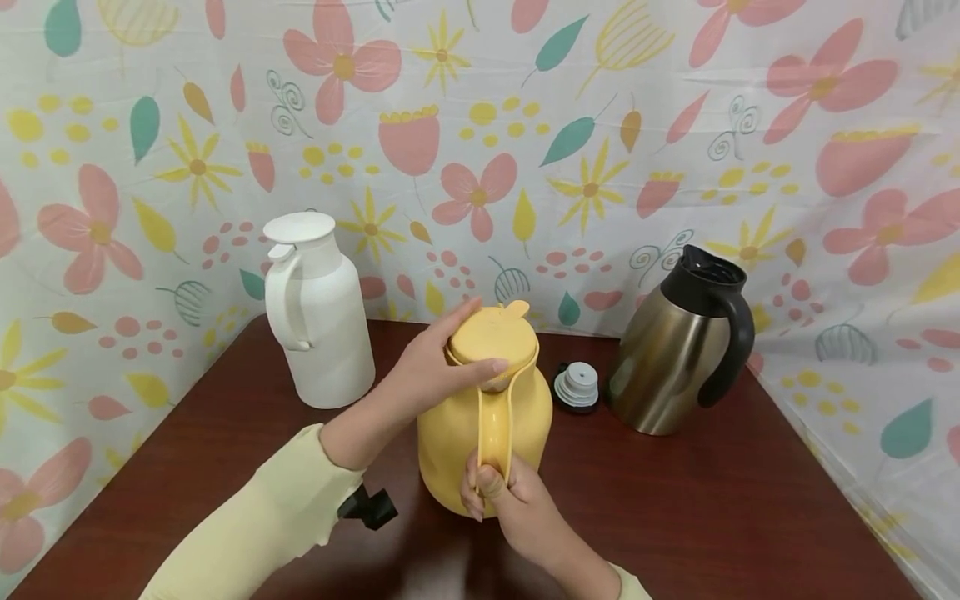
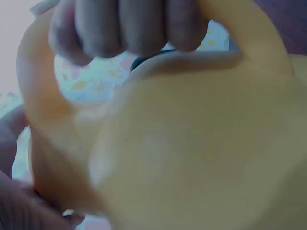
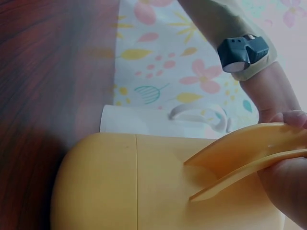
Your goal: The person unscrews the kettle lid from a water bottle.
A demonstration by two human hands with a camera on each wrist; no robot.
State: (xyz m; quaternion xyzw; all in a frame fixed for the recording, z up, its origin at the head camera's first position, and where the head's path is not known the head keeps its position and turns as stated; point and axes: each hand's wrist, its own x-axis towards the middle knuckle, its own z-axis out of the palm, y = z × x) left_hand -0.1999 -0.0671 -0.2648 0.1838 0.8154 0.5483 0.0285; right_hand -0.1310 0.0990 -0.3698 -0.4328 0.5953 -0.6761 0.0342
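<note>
A yellow thermos jug (image 1: 442, 442) stands on the table, its handle facing me and its round lid (image 1: 495, 337) with a raised tab on top. My left hand (image 1: 431, 358) holds the jug's top from the left, thumb stretched across the front below the lid, fingers round the far side. Lower down, my right hand (image 1: 521, 508) grips the handle (image 1: 495, 433), with the thumb on the front. In the left wrist view, the right hand's curled fingers (image 2: 129, 26) pass through the handle loop. The right wrist view shows the jug's side (image 3: 105, 187) close up.
On the dark wooden table (image 1: 675, 517), a white jug (image 1: 330, 325) stands at the back left. A steel jug (image 1: 667, 350) with a black handle and an uncovered top stands right. Between it and the yellow jug lies a grey-and-black stopper (image 1: 581, 379). A flowered curtain (image 1: 480, 100) hangs behind.
</note>
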